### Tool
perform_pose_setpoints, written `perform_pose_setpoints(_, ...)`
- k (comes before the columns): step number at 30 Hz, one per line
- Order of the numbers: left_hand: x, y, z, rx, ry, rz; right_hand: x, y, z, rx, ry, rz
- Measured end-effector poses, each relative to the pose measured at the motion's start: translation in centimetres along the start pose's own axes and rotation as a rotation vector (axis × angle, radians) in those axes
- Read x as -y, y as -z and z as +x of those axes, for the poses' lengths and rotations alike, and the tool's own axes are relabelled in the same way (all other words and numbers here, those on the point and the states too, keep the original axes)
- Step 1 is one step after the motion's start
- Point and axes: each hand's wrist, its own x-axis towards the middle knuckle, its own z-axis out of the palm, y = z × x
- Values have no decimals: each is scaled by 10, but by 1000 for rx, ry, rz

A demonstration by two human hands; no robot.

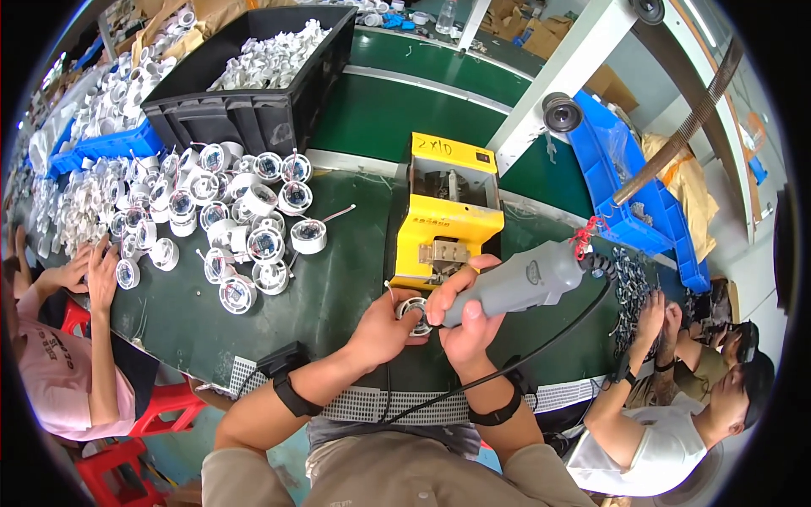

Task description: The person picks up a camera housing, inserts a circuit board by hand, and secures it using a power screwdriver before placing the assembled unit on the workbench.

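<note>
My left hand (379, 335) is closed around a small round white housing (411, 314) with circuitry inside, just in front of a yellow screw feeder (438, 221). A grey electric screwdriver (532, 279) lies tilted in my right hand (467, 336), its tip end down at the housing. The fingers of that hand wrap the tool's front end, and the bit itself is hidden. From the screwdriver's back end a black cable runs down across my right forearm. Many similar round white housings (264, 245) with boards and short wires are piled on the green bench to my left.
A black bin (245, 114) of small white parts stands behind the pile. Blue trays (621, 198) sit at the right, near a hanging spring (684, 139) and a white post (557, 76). Co-workers' hands (101, 275) are at the left and other hands (652, 317) at the right.
</note>
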Motion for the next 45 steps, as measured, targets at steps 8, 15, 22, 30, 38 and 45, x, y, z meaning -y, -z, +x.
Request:
perform_pose_setpoints(8, -1, 1, 0, 14, 46, -76, 1, 2, 0, -6, 0, -3)
perform_pose_setpoints(15, -4, 0, 0, 13, 64, -72, 5, 1, 2, -16, -13, -2)
perform_pose_setpoints(22, -5, 0, -2, -12, 65, -20, 3, -1, 1, -10, -13, -5)
perform_pose_setpoints(30, -7, 0, -1, 1, 64, 5, 2, 0, 2, -6, -10, 7)
perform_pose_setpoints(38, -2, 1, -1, -4, 50, 22, -2, 0, -2, 8, -13, -8)
perform_pose_setpoints(45, 0, -1, 2, -14, 24, 41, -8, 4, -2, 45, 10, 49)
